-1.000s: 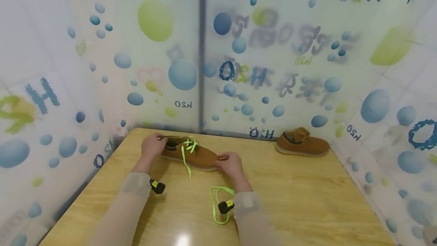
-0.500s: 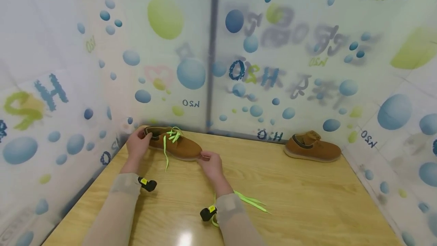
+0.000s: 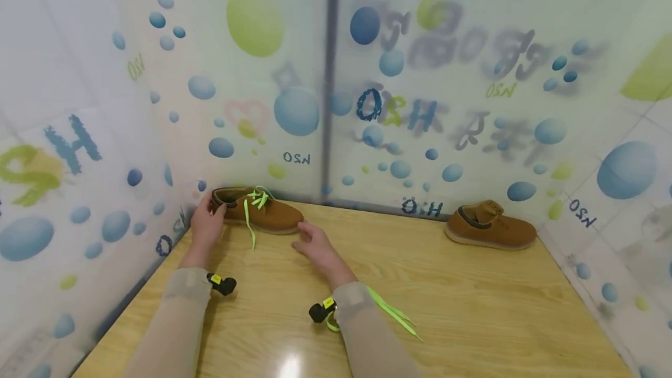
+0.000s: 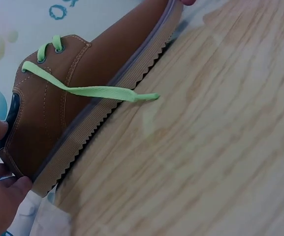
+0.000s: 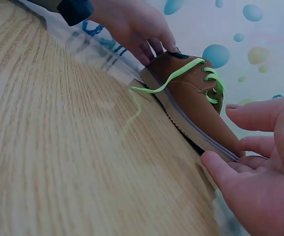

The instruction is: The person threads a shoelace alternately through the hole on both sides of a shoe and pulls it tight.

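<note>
A brown lace-up shoe (image 3: pixel 280 216) with a neon green shoelace (image 3: pixel 249 223) stands at the table's back left corner, toe to the right. My left hand (image 3: pixel 206 225) grips its heel; in the left wrist view the thumb is at the collar and fingertips (image 4: pixel 21 186) press the heel low down. At the toe is my right hand (image 3: pixel 321 249), its fingers spread and relaxed, fingertips right at the tip of the sole. In the right wrist view the shoe (image 5: pixel 188 105) shows its sole close over the wood, with one lace end hanging down its side.
Another brown shoe (image 3: pixel 490 229), without a visible lace, stands at the back right of the wooden table (image 3: pixel 462 302). A loose green shoelace (image 3: pixel 394 310) lies partly under my right forearm. Printed curtain-like walls (image 3: pixel 399 150) enclose the table at the back and sides.
The shoe has moved left and back, into the table's corner, with both hands. My right hand has loosened from the toe and its fingers have spread. The view has shifted too.
</note>
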Motion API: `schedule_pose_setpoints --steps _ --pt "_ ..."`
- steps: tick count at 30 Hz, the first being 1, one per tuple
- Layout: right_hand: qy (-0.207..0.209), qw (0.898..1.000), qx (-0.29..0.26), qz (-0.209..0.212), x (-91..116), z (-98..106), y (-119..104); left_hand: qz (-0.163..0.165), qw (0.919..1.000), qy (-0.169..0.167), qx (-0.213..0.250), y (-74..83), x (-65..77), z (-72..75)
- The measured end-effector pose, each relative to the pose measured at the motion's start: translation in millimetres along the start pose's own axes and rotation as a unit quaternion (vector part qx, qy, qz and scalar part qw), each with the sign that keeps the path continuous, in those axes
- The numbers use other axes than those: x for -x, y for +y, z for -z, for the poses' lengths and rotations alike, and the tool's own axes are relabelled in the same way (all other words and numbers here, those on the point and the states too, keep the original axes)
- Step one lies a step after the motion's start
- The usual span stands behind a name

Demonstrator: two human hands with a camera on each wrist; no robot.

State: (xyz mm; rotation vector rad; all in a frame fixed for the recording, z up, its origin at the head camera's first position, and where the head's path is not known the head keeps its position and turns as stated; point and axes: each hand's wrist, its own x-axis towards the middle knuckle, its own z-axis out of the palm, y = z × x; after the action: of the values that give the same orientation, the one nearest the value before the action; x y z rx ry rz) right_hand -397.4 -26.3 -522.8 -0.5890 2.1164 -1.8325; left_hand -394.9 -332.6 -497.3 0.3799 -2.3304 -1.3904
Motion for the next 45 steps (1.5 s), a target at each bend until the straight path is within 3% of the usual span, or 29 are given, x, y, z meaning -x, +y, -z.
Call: schedule_pose_setpoints --steps 6,10,13,16,20,25,27,29,31,34,35,36,38,40,41,45 --pt "0.0 1.0 -0.011 -0.012 10.6 14.0 -5.9 0.009 0.9999 0.011 -0.006 6.5 5.5 -8.8" --pt "0.034 0.997 -0.071 -0.003 18.1 32.8 -14.0 -0.011 0.9956 0.087 -0.031 16.0 12.0 -16.7" --pt "0.057 0.992 -0.109 0.028 27.7 56.7 -25.2 -0.059 0.9861 0.149 -0.043 30.0 18.3 -25.5" --pt "0.066 0.987 -0.133 0.054 43.5 94.0 -33.6 -0.127 0.9784 0.159 -0.036 52.2 27.7 -41.1" --pt "0.097 0.982 -0.152 0.059 71.2 162.3 -31.6 -0.193 0.9774 0.081 -0.027 90.1 50.2 -74.2" --pt "0.164 0.973 -0.153 0.048 115.6 249.5 -19.1 -0.21 0.9755 -0.055 -0.038 135.9 89.5 -128.9" --pt "0.213 0.965 -0.147 0.038 136.3 279.9 -11.8 -0.215 0.9712 -0.098 -0.029 152.7 105.8 -156.3" --pt "0.287 0.953 -0.089 0.025 156.6 305.9 -2.6 -0.222 0.9649 -0.14 -0.009 169.2 122.6 -183.7" --pt "0.373 0.928 0.008 -0.008 172.8 327.0 9.8 -0.232 0.9569 -0.174 -0.002 182.6 136.3 -210.3" --pt "0.491 0.857 0.135 -0.081 186.8 350.7 30.3 -0.232 0.9464 -0.224 -0.005 198.8 153.8 -245.6" --pt "0.519 0.835 0.152 -0.1 190.6 357.1 35.5 -0.229 0.9437 -0.238 -0.011 203.1 159.4 -256.9" --pt "0.54 0.82 0.156 -0.111 193.8 363.6 39.5 -0.225 0.9411 -0.252 -0.016 207.5 165.0 -267.4" --pt "0.568 0.801 0.148 -0.118 199.6 376.2 43.9 -0.209 0.9369 -0.279 -0.021 214.6 176.1 -287.4" --pt "0.572 0.799 0.143 -0.118 205.5 388.7 44.7 -0.197 0.9334 -0.299 -0.017 220.3 185.9 -304.5" --pt "0.565 0.803 0.143 -0.119 208.4 395.0 44.7 -0.193 0.9323 -0.306 -0.013 222.6 190.1 -311.9" --pt "0.513 0.833 0.157 -0.138 215.2 416.9 47.0 -0.174 0.9313 -0.32 0.007 228.0 203.2 -332.9"
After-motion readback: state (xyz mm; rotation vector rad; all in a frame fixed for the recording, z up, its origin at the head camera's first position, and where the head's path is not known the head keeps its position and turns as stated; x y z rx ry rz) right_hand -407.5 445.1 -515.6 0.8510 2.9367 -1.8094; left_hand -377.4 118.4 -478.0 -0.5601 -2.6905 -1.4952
